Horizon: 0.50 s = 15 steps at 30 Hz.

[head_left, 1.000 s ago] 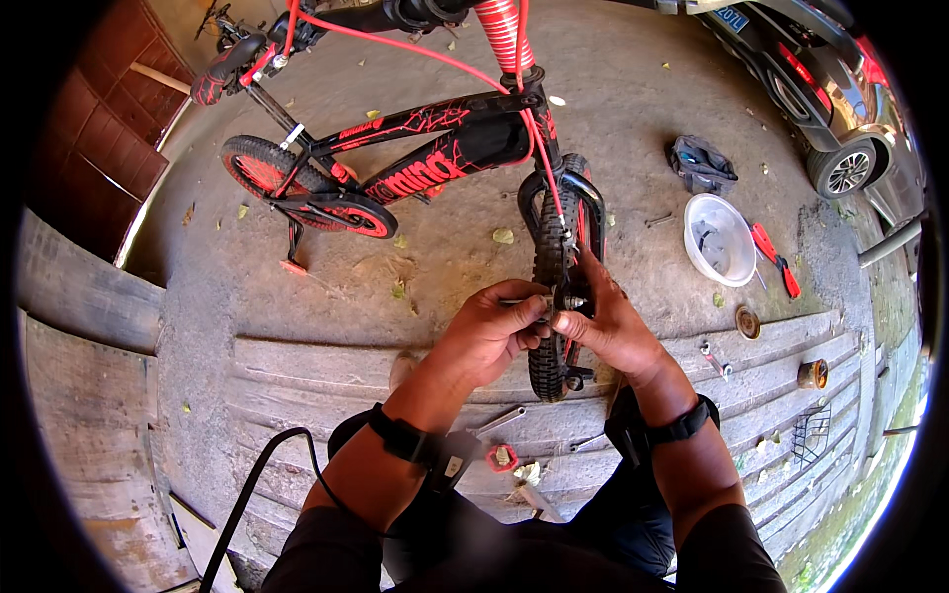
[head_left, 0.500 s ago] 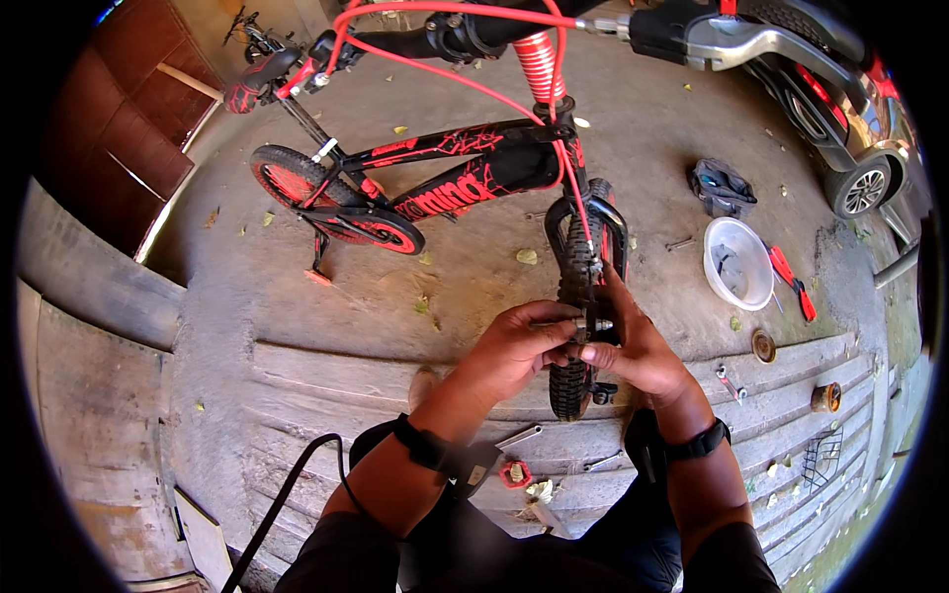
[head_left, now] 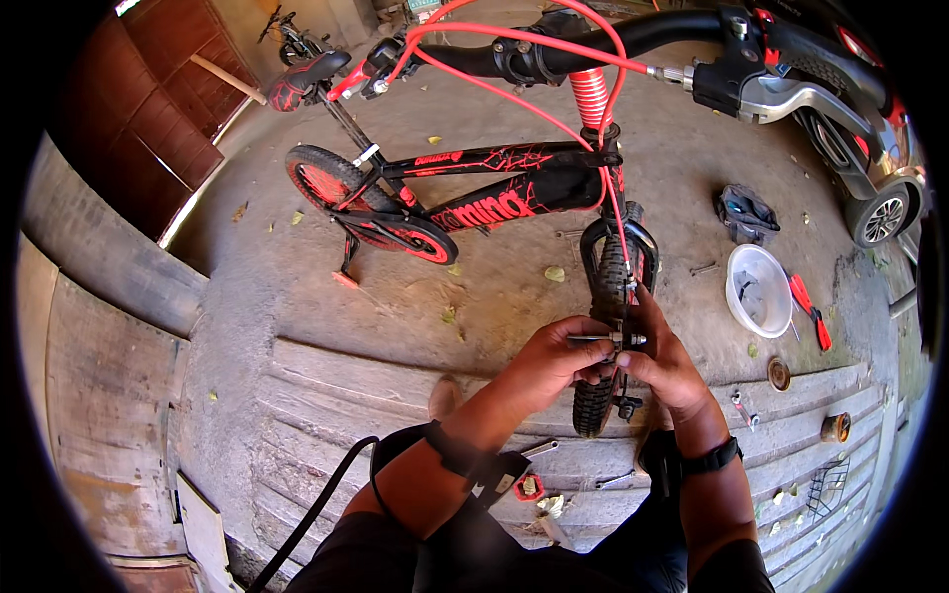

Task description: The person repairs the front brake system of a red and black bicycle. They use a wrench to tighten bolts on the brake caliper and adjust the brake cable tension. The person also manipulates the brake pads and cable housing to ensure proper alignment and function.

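Note:
A small black-and-red bicycle [head_left: 494,203] stands before me, its knobby front tyre [head_left: 590,407] between my knees. My left hand [head_left: 559,361] is closed in a pinch at the left of this wheel, by a thin metal rod [head_left: 590,338]. Beside the rod, over the tyre, is a bolt-like metal fitting [head_left: 633,340] of the front brake. My right hand [head_left: 670,364] curls round the brake from the right, thumb bent inward and a finger reaching up near the red brake cable [head_left: 619,232]. The fingers hide most of the brake.
Right of the wheel are a white tub [head_left: 759,292], red-handled cutters [head_left: 811,311], a grey tool bag [head_left: 748,212] and a round tin [head_left: 779,374]. Wrenches [head_left: 541,449] lie on the ridged step [head_left: 326,381]. The handlebar [head_left: 652,44] crosses overhead; a car wheel [head_left: 880,217] stands far right.
The whole scene has shifted right and slightly down in the picture. Both hands stay at the front brake, and more of the thin metal rod shows beside my left fingers.

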{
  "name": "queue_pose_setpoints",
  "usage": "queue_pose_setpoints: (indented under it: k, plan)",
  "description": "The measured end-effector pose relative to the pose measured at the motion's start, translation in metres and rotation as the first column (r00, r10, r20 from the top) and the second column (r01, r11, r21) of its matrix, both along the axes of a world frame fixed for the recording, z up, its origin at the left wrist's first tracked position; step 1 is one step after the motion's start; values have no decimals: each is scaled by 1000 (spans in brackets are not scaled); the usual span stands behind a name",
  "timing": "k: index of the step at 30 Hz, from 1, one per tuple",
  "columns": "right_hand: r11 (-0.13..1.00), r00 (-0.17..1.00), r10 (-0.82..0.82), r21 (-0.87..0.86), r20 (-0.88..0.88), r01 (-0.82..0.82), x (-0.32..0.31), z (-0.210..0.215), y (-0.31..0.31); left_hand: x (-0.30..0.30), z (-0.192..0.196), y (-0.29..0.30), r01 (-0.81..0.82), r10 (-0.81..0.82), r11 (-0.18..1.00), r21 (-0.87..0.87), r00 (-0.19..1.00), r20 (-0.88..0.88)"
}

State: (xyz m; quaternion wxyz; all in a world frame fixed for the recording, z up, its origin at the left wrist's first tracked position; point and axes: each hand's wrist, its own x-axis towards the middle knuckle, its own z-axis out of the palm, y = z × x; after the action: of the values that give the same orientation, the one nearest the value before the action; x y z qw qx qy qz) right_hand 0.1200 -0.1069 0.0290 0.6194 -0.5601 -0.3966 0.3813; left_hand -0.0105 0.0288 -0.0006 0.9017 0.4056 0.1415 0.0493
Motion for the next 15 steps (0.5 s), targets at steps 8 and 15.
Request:
queue_pose_setpoints:
  k: [8,15]
  plan:
    - [998,999,-24,-51,-31,23,-2,3,1,1,-1,0,-8,8,1000,8,1000,2]
    - [1000,998,-20,20,-66,21,1,-1,0,1,-2,0,-10,10,1000,3,1000,21]
